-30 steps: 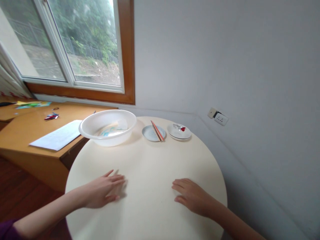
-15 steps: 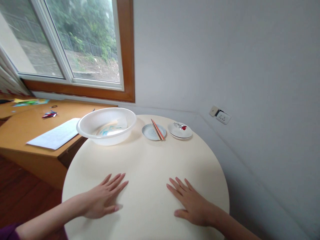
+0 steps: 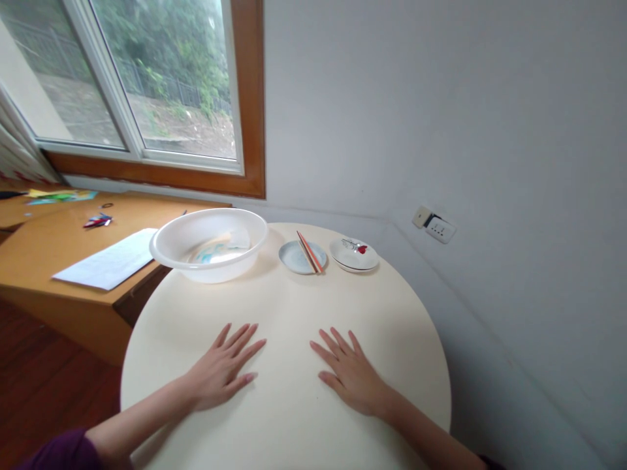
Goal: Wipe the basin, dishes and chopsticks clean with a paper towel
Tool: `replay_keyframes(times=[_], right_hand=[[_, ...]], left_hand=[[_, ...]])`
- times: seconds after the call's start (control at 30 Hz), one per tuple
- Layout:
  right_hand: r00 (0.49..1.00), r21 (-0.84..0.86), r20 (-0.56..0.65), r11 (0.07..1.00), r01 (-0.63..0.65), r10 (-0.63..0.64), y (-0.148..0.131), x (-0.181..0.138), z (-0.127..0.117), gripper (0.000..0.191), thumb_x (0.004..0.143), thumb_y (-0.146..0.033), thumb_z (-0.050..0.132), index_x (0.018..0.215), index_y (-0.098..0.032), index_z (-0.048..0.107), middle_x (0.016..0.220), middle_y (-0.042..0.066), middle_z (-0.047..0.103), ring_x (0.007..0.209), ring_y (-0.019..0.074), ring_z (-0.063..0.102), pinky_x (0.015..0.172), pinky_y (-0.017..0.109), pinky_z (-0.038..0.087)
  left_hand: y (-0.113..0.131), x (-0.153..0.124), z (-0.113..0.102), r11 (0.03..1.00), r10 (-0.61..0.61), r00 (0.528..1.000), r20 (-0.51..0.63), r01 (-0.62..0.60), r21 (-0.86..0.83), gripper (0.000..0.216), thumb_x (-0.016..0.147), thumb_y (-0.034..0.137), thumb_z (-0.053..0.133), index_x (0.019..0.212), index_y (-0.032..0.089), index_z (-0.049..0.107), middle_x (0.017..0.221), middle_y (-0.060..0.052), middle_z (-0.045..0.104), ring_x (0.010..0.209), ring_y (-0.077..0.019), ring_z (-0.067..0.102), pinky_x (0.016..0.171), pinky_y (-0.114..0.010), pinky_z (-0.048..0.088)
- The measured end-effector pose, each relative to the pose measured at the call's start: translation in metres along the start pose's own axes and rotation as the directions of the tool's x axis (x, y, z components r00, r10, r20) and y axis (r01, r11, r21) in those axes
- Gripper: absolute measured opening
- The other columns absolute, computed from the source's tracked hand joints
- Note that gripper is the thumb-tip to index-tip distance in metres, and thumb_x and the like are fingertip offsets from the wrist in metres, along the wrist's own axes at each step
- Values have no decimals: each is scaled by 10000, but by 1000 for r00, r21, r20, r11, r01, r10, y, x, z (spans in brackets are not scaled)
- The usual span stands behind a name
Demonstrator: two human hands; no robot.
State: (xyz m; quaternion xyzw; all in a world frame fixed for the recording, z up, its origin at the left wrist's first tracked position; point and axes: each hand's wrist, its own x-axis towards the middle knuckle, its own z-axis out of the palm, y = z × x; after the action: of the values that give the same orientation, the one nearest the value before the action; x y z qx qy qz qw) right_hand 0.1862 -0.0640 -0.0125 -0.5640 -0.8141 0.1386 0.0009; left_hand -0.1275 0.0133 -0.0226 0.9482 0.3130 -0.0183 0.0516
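Through the head view I see the round cream table (image 3: 289, 418) under both of my hands, filling the lower middle. The left hand (image 3: 223, 369) lies palm down on its left half, fingers spread apart; the right hand (image 3: 349, 378) mirrors it, fingers also spread, holding nothing. I have open room between the two, and a wide stretch of tabletop ahead of the fingertips.

Along the far edge, the white basin (image 3: 220, 274) is nearest my left hand, its left rim overhanging the table's edge. Beside it sits the grey plate (image 3: 290, 258), with chopsticks (image 3: 311, 254) laid across it, their near ends just past its rim. The stacked plates (image 3: 349, 258) stand just right of that, close to the curved edge.

Further left, a white paper (image 3: 108, 260) rests on the wooden desk (image 3: 44, 258). The wall (image 3: 392, 98) bounds my room beyond the table and at right.
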Motion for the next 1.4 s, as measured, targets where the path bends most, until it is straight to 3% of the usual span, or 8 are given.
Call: replay_keyframes(times=[0.23, 0.57, 1.03, 1.4], right_hand=[[993, -39, -116, 999, 16, -20, -1, 10, 10, 540, 932, -492, 238, 1431, -290, 198, 1500, 48, 205, 1387, 270, 134, 1096, 565, 94], [988, -58, -148, 998, 28, -36, 1, 10, 13, 535, 938, -478, 232, 1435, -286, 187, 1504, 34, 196, 1388, 253, 137, 1110, 532, 102], [989, -47, -145, 999, 24, -31, -2, 9, 10, 562, 935, -489, 222, 1439, -242, 190, 1502, 51, 202, 1387, 255, 138, 1117, 523, 103], [992, -50, -125, 999, 10, -16, -3, 9, 10, 573, 934, -500, 199, 1438, -229, 199, 1506, 52, 190, 1390, 249, 124, 1121, 512, 96]], left_hand=[[0, 5, 7, 999, 2, 996, -94, 1, 37, 600, 900, 520, 299, 1437, 355, 87, 1508, -63, 135, 1376, -277, 173, 1090, -535, 108], [0, 4, 11, 998, 12, 985, -170, -2, 60, 609, 897, 515, 320, 1439, 342, 104, 1504, -53, 176, 1368, -258, 215, 1107, -489, 77], [1, 5, 9, 1000, -20, 992, -125, 22, 15, 599, 895, 531, 296, 1436, 353, 111, 1508, -48, 150, 1372, -266, 199, 1103, -499, 74], [-1, 4, 14, 999, -32, 993, -113, 36, 31, 652, 896, 539, 272, 1447, 282, 38, 1505, -48, 137, 1381, -252, 167, 1111, -471, 44]])
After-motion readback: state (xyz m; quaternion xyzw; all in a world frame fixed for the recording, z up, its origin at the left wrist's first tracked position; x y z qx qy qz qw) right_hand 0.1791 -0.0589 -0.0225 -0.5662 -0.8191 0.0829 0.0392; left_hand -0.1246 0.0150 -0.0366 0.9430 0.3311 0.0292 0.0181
